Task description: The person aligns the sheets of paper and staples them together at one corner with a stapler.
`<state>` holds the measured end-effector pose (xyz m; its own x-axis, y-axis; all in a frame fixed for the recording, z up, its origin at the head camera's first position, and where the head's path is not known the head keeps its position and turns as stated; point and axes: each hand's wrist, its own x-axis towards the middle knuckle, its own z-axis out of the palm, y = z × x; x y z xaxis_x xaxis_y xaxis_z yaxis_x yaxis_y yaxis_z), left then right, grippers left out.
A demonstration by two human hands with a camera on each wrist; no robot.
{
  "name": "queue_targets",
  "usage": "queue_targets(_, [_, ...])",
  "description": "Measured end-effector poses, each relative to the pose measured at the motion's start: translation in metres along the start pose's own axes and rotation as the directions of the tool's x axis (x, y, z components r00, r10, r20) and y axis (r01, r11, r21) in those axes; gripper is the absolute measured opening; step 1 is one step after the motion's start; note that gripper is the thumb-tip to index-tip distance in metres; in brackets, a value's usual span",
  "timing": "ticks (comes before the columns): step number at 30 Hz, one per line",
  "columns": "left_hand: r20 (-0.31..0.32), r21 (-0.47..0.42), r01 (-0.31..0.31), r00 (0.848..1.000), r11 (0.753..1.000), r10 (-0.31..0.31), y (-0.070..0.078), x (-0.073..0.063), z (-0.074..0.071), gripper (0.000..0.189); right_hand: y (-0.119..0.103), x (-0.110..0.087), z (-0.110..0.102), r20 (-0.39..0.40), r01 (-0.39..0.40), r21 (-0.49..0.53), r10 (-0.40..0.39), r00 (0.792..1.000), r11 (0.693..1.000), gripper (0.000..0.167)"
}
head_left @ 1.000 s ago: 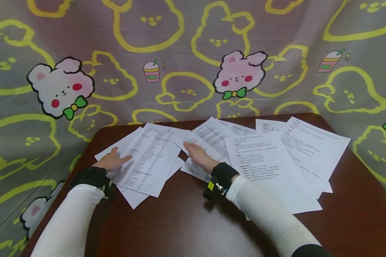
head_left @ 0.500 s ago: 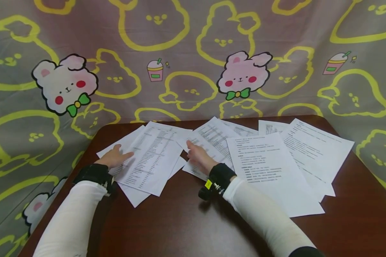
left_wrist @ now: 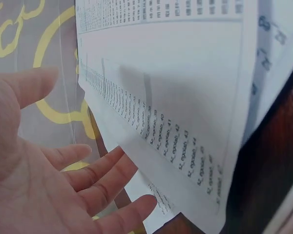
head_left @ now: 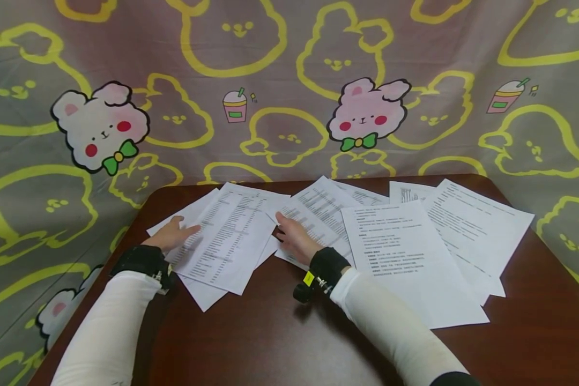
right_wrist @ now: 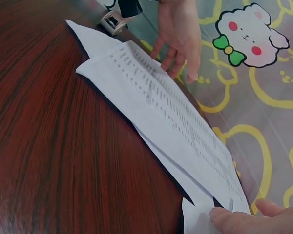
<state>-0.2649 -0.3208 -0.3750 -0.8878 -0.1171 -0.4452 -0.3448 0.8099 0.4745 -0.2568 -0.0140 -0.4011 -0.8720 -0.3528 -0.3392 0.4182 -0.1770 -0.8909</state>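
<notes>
At the left side of the table, my left hand [head_left: 170, 236] is at the left edge of a pile of printed sheets [head_left: 231, 241], thumb and fingers spread. In the left wrist view its fingertips [left_wrist: 147, 202] are right by the edge of a bowed sheet [left_wrist: 185, 87]. My right hand [head_left: 295, 236] is over the middle sheets [head_left: 320, 201], between them and the left pile, its palm turned toward the left with fingers extended. The right wrist view shows its thumb and a finger [right_wrist: 234, 222] near the far end of the left sheets [right_wrist: 151, 107].
More printed sheets lie overlapped on the right, with a large one [head_left: 395, 252] on top and another [head_left: 477, 214] beside it. The brown wooden table [head_left: 251, 343] meets a patterned cloth [head_left: 280, 64] at its back edge. Each wrist wears a black strap [head_left: 328, 262].
My right hand has shifted slightly left toward the left pile. The left hand stays at its sheets. The head view has turned a little, and the papers have not visibly moved.
</notes>
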Motion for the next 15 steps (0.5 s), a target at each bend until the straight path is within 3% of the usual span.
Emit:
queue_targets(8, [-0.002,-0.026,0.008,1.000,1.000,-0.008,-0.001,0.004,-0.002,0.087,0.003,0.003,0.005,0.065,-0.003,0.140,-0.006,0.998,0.990,0.069])
queue_targets(15, [0.057,-0.081,0.007,0.998,0.997,-0.003,0.000,0.007,-0.002,0.061,0.012,0.009,0.012,0.002,0.004,0.206,-0.005,1.000,0.979,0.067])
